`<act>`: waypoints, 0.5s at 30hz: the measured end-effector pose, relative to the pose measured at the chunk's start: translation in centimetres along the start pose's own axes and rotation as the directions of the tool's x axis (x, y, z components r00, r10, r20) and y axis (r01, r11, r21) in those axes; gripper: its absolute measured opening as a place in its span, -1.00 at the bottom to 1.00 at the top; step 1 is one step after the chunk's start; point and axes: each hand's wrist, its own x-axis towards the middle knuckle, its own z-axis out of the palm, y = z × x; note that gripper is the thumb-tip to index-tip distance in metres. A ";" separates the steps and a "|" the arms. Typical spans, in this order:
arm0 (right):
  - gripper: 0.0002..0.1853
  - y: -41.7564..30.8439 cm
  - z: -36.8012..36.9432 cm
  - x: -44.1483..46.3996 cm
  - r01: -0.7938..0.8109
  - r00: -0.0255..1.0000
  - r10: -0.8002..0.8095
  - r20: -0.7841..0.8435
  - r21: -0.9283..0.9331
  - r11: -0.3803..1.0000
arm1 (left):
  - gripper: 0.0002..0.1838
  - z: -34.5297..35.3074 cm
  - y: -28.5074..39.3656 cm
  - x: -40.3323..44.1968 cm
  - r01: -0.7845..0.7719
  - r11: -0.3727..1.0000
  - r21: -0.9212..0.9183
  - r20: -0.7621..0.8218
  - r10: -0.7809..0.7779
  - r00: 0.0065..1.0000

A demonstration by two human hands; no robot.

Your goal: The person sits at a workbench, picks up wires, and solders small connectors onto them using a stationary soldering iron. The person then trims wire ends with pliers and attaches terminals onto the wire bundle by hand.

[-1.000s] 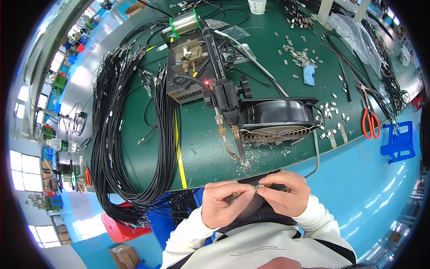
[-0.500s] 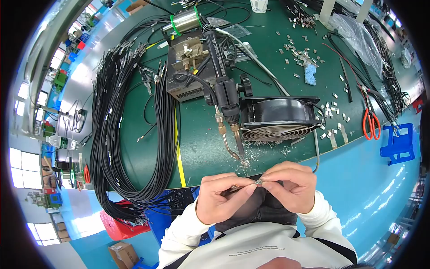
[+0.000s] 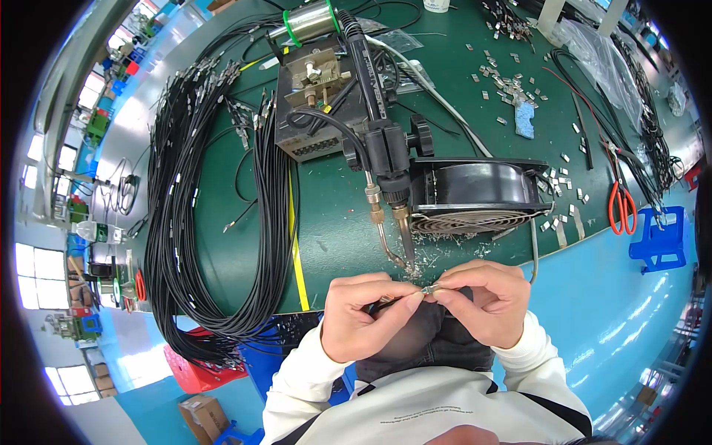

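My left hand (image 3: 367, 311) and my right hand (image 3: 486, 300) meet at the table's front edge, thumbs and forefingers pinched. Between their fingertips is a small metal connector (image 3: 428, 291), gripped from both sides. A bit of dark cable shows under my left fingers; how it joins the connector is too small to make out. Just above the fingertips, a soldering iron (image 3: 404, 230) points down from its black holder, beside a thin bent metal tube (image 3: 386, 241). Whitish solder scraps (image 3: 426, 259) lie around the tip.
A fan (image 3: 478, 185) stands right of the iron, a metal box (image 3: 326, 137) with a solder spool (image 3: 310, 26) behind it. Bundled black cables (image 3: 167, 222) hang over the left edge. Loose connectors, a blue sponge (image 3: 524, 120) and red-handled pliers (image 3: 621, 208) lie to the right.
Both hands have risen slightly toward the iron's tip, still pinching the connector. The camera view has shifted a little, so the bench objects appear displaced.
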 end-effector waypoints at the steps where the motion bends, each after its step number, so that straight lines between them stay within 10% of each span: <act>1: -0.76 0.0 0.1 0.1 -0.003 1.000 0.003 0.001 -0.001 1.000 | -0.86 0.0 0.0 0.1 0.002 1.000 -0.002 -0.002 -0.002 1.000; 15: -0.76 0.3 0.3 1.4 -0.021 0.999 0.022 0.027 -0.019 1.000 | -0.89 0.1 0.3 0.6 0.073 0.997 -0.026 -0.119 -0.076 0.990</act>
